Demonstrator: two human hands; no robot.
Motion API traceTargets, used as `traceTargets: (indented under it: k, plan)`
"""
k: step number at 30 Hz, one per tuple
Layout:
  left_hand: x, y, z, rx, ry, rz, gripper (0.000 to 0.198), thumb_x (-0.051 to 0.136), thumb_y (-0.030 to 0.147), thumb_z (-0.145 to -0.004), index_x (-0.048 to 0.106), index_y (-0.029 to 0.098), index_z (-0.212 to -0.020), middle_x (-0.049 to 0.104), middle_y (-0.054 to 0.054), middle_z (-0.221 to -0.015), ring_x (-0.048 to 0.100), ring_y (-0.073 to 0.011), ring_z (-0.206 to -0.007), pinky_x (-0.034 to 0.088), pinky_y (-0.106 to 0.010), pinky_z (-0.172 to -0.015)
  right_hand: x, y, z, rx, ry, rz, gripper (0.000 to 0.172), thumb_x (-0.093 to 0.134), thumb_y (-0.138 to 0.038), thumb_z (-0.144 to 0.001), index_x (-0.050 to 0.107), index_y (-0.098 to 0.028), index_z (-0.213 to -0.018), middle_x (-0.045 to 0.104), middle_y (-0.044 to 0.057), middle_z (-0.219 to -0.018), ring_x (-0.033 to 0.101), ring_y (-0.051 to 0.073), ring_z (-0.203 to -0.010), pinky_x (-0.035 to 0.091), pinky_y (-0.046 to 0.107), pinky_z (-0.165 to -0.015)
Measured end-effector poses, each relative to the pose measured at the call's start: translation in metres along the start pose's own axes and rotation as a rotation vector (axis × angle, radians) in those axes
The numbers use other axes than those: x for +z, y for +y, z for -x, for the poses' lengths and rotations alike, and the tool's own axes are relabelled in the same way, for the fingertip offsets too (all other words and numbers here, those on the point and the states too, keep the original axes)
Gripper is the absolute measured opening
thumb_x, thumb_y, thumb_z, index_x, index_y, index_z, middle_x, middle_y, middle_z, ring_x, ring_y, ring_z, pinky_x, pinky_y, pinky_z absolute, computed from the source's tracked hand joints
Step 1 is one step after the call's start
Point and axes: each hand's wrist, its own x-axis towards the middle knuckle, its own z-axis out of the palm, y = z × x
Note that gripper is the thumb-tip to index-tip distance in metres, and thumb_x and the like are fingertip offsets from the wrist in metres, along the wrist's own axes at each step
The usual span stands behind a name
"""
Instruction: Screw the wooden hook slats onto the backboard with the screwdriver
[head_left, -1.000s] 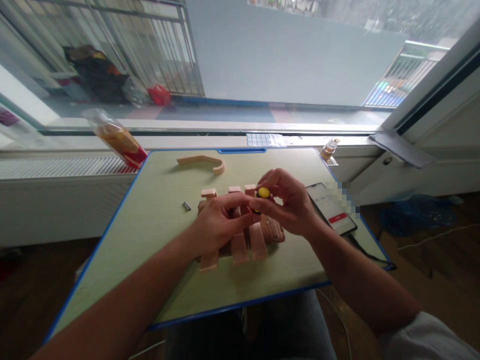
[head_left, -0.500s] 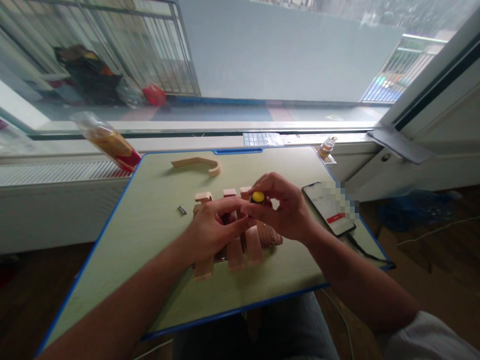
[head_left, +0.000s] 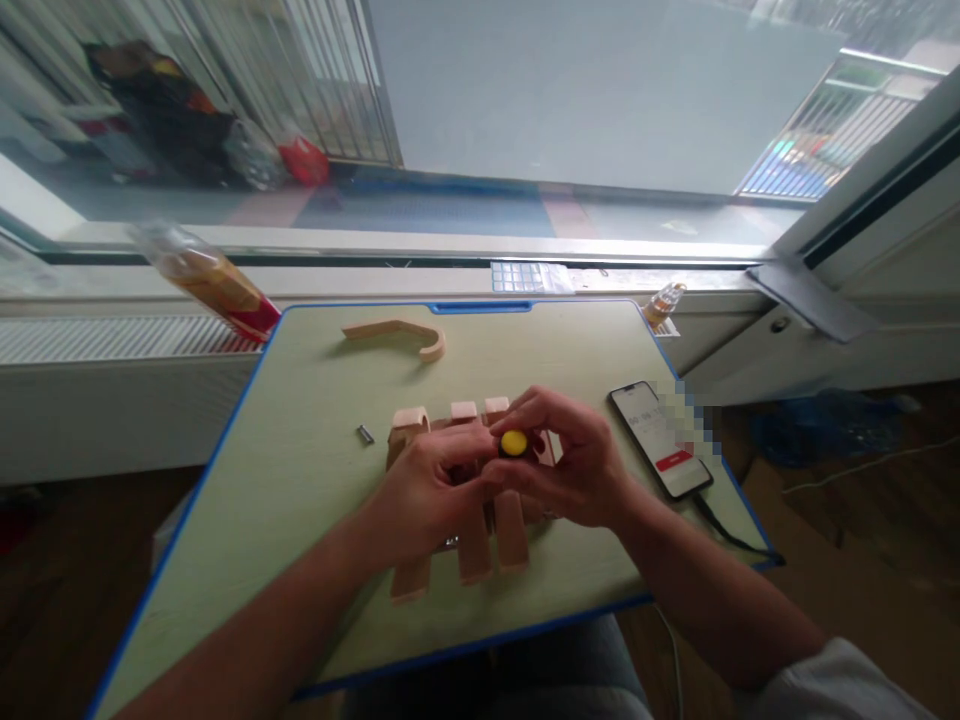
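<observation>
In the middle of the table, my right hand point(head_left: 574, 455) is closed round a small dark thing with a round yellow top point(head_left: 514, 443), seen end-on. My left hand point(head_left: 424, 490) meets it from the left, thumb and fingers pinched together; what lies between those fingertips is hidden. Beneath both hands is a brown piece with several tan leather-like straps point(head_left: 474, 545) across it, their far ends curled upward. The hands cover much of this piece. A small metal cylinder point(head_left: 365, 434) lies left of it, and a loose tan strap with a hooked end point(head_left: 394, 330) farther back.
The pale green table point(head_left: 300, 450) has a blue rim. A phone point(head_left: 660, 440) with a dark cord lies on its right side. Bottles stand beyond its back corners, a large one point(head_left: 214, 280) left and a small one point(head_left: 664, 305) right. A window sill runs behind.
The camera view has shifted, so the hands and strapped piece appear slightly lower. Both hands stay together at the yellow-topped thing, the right still gripping it.
</observation>
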Motion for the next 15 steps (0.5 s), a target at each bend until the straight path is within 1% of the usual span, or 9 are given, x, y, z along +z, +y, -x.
traceTargets:
  k: [1,3,4,5,8,11,13,15]
  plan:
    - [-0.001,0.001,-0.001,0.016,-0.012,0.007,0.031,0.07,0.047,-0.103,0.085,0.021,-0.098,0.08,-0.007,-0.098,0.072,-0.0228,-0.091,0.057,-0.034,-0.085,-0.003,-0.003,-0.001,0.029,-0.046,-0.009,0.024,0.089,-0.034,-0.089,0.076,-0.02,-0.105,0.071,0.003,-0.089,0.06,0.014,-0.073,0.051,0.028,-0.064]
    - [-0.002,0.002,-0.003,0.039,-0.045,0.01,0.024,0.071,0.042,-0.103,0.085,0.023,-0.102,0.081,-0.006,-0.098,0.072,-0.0225,-0.093,0.056,-0.034,-0.088,-0.012,-0.009,-0.003,0.068,-0.173,-0.029,0.028,0.083,-0.028,-0.094,0.077,-0.019,-0.121,0.075,0.008,-0.107,0.065,0.015,-0.079,0.054,0.03,-0.069]
    - [-0.003,0.003,-0.003,0.04,-0.054,0.003,0.021,0.072,0.04,-0.103,0.085,0.024,-0.106,0.081,-0.005,-0.1,0.073,-0.0226,-0.096,0.056,-0.034,-0.09,-0.016,-0.012,-0.004,0.074,-0.203,-0.007,0.028,0.079,-0.024,-0.097,0.076,-0.02,-0.124,0.076,0.009,-0.109,0.065,0.015,-0.08,0.054,0.03,-0.07]
    - [-0.003,0.003,-0.004,0.039,-0.061,-0.008,0.02,0.072,0.038,-0.104,0.085,0.025,-0.108,0.082,-0.005,-0.102,0.073,-0.0228,-0.098,0.056,-0.034,-0.092,-0.019,-0.013,-0.004,0.05,-0.208,0.021,0.028,0.079,-0.022,-0.097,0.076,-0.02,-0.126,0.076,0.009,-0.11,0.065,0.014,-0.078,0.054,0.03,-0.07]
    - [-0.004,0.003,-0.003,0.035,-0.075,-0.036,0.021,0.071,0.039,-0.103,0.084,0.024,-0.109,0.082,-0.006,-0.105,0.073,-0.0246,-0.104,0.055,-0.036,-0.095,-0.018,-0.012,-0.003,-0.006,-0.148,0.074,0.026,0.084,-0.019,-0.092,0.074,-0.02,-0.117,0.074,0.006,-0.105,0.064,0.012,-0.074,0.054,0.028,-0.068]
    - [-0.004,-0.001,-0.002,0.036,-0.056,-0.031,0.019,0.075,0.039,-0.1,0.083,0.023,-0.107,0.081,-0.006,-0.105,0.073,-0.0245,-0.102,0.054,-0.035,-0.094,-0.006,-0.006,0.0,-0.037,-0.078,0.1,0.029,0.09,-0.019,-0.085,0.069,-0.021,-0.105,0.068,0.003,-0.098,0.062,0.013,-0.075,0.052,0.027,-0.066]
    - [-0.004,-0.003,-0.001,0.025,-0.04,-0.008,0.019,0.077,0.038,-0.099,0.083,0.023,-0.109,0.081,-0.006,-0.105,0.072,-0.0235,-0.1,0.054,-0.034,-0.092,0.002,-0.003,0.002,-0.042,-0.045,0.093,0.033,0.092,-0.021,-0.083,0.066,-0.022,-0.103,0.065,0.001,-0.096,0.061,0.013,-0.074,0.05,0.026,-0.064]
    - [-0.005,-0.004,0.0,0.012,-0.026,0.022,0.021,0.079,0.039,-0.098,0.083,0.022,-0.108,0.08,-0.007,-0.103,0.072,-0.0234,-0.098,0.054,-0.034,-0.09,0.004,-0.002,0.003,-0.027,-0.021,0.046,0.034,0.092,-0.022,-0.083,0.065,-0.023,-0.104,0.064,0.001,-0.097,0.06,0.012,-0.073,0.05,0.026,-0.064]
